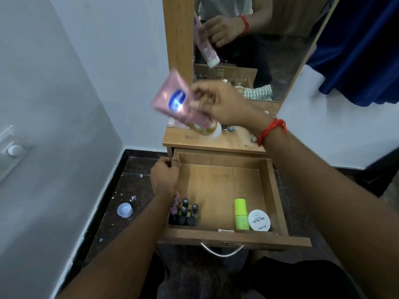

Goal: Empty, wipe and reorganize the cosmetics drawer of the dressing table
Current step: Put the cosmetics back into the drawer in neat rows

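Above the dressing table top (233, 141), a person's right hand (222, 102) grasps a blurred pink tube (172, 104), cap down; the left hand (165, 175) clutches the left wall of the open drawer (272, 190). Nail polish bottles (185, 212), a green bottle (240, 213) and a white jar (259, 220) stand at its front.

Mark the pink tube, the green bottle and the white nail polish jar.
pink tube (176, 102): head view, on its blue logo.
green bottle (241, 213): head view, middle of its body.
white nail polish jar (259, 220): head view, centre of its printed lid.
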